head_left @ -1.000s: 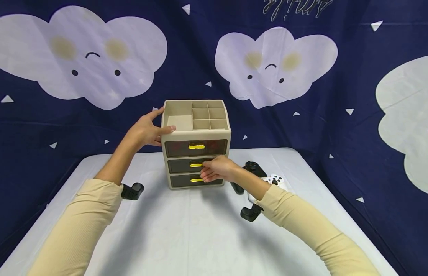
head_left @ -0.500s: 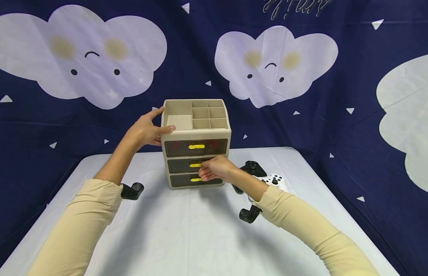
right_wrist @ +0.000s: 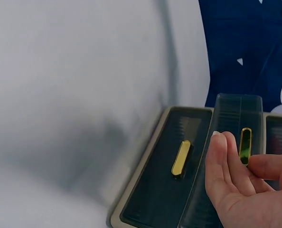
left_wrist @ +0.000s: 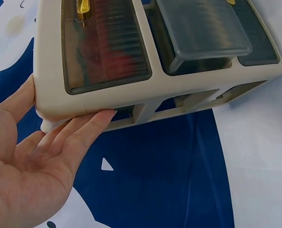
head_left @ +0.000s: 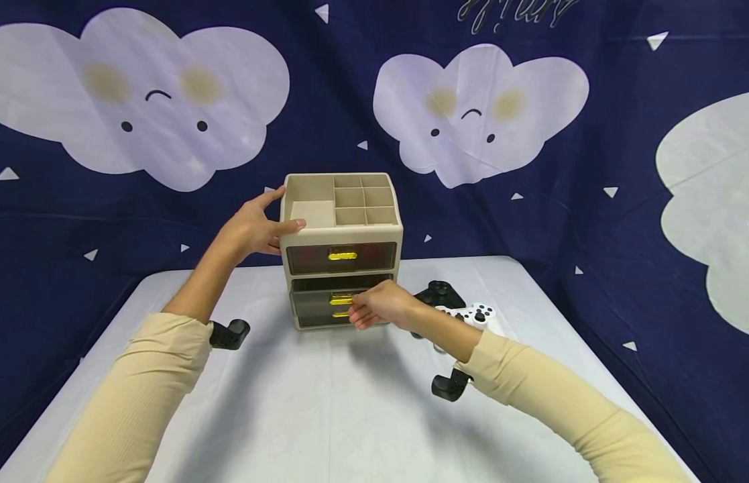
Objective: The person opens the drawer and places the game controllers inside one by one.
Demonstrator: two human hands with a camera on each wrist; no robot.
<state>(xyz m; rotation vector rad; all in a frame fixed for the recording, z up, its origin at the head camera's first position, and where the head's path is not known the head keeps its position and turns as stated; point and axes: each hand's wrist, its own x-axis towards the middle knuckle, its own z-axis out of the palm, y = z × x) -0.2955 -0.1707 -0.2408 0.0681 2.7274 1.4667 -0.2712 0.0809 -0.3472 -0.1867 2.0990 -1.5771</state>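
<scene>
Holding an organizer [head_left: 344,235], left hand [head_left: 252,228], pinching handle [right_wrist: 245,145] of pulled-out drawer [head_left: 314,303], right hand [head_left: 383,304], game controllers [head_left: 442,294] only in head view

The left sleeve [head_left: 133,399] and the right sleeve [head_left: 561,406] are both of pale cream cloth, and on the left one fine ribs can be seen running along its length. Toward the cuff edge of each sleeve the cloth gathers in soft folds, and just beside this edge is worn a small black camera, bent and rounded in form, the left camera [head_left: 229,334] similar to the right camera [head_left: 451,386]. The left hand [head_left: 253,229] and the right hand [head_left: 383,305] are bare.
</scene>
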